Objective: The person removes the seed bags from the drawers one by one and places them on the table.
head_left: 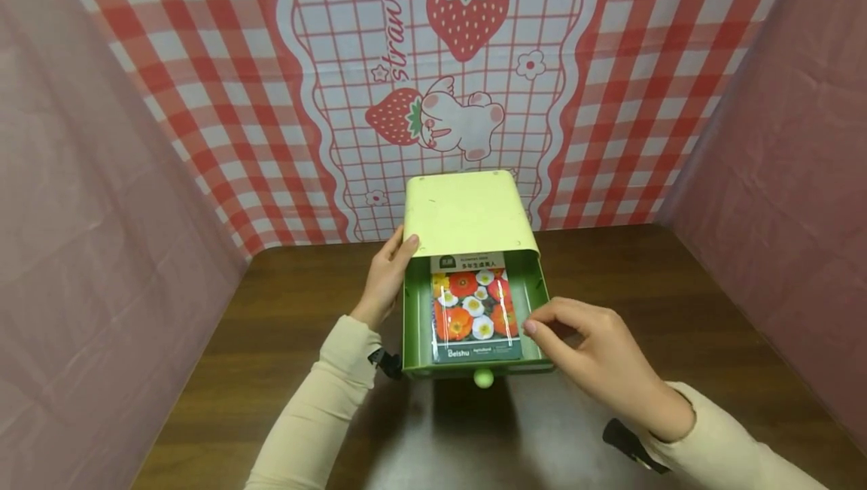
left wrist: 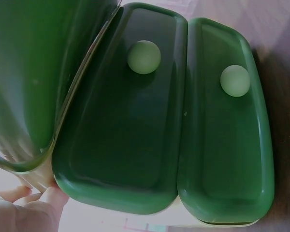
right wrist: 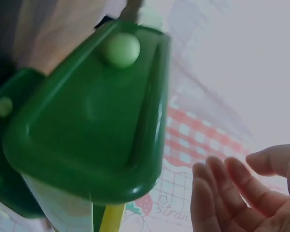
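Note:
A pale yellow-green cabinet (head_left: 467,211) stands near the back of the table with its top green drawer (head_left: 421,324) pulled out. In the drawer lies a packet (head_left: 474,309) printed with red, orange and white flowers. The left hand (head_left: 386,279) rests against the cabinet's left side, thumb near the top front corner; in the left wrist view the fingers of this hand (left wrist: 31,208) touch the casing. Just right of the drawer hovers the right hand (head_left: 603,347), fingers slightly bent and holding nothing visible; the right wrist view shows that hand (right wrist: 251,193) apart from the drawer front (right wrist: 92,111).
Two closed green drawers (left wrist: 121,106) with round knobs sit below the pulled-out one. Behind the cabinet hangs a red-and-white checked cloth (head_left: 630,83) with strawberries, and pink cloth (head_left: 779,174) hangs at both sides. The table (head_left: 271,339) is dark wood.

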{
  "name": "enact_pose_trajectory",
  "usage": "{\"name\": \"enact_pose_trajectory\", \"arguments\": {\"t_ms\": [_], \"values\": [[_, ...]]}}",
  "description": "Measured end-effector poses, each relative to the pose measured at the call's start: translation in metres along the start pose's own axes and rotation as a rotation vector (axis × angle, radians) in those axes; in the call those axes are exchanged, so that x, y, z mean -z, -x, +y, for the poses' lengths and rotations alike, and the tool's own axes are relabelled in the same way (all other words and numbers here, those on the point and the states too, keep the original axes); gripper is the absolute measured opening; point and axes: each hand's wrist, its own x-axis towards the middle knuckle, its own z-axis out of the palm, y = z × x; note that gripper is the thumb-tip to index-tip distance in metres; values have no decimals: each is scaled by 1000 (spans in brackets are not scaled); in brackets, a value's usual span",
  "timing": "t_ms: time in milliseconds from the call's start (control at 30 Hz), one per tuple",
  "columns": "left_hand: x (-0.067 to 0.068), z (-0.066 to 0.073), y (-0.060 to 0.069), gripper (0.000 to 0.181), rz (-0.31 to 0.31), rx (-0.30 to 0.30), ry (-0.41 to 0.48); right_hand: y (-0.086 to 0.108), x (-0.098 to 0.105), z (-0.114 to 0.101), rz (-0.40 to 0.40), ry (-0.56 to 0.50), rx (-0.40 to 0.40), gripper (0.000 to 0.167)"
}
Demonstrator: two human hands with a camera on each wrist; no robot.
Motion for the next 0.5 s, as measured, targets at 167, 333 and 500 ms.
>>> {"name": "enact_pose_trajectory", "arguments": {"t_ms": [167, 333, 500], "values": [[-1, -1, 1, 68, -3, -7, 6, -20, -7, 8, 12, 179, 137, 16], [-2, -3, 2, 71, 10, -27, 11, -35, -21, 18, -91, 305, 51, 30], [-2, -3, 2, 70, 8, -39, 10, -45, -34, 28, -262, 385, -63, 58]]}}
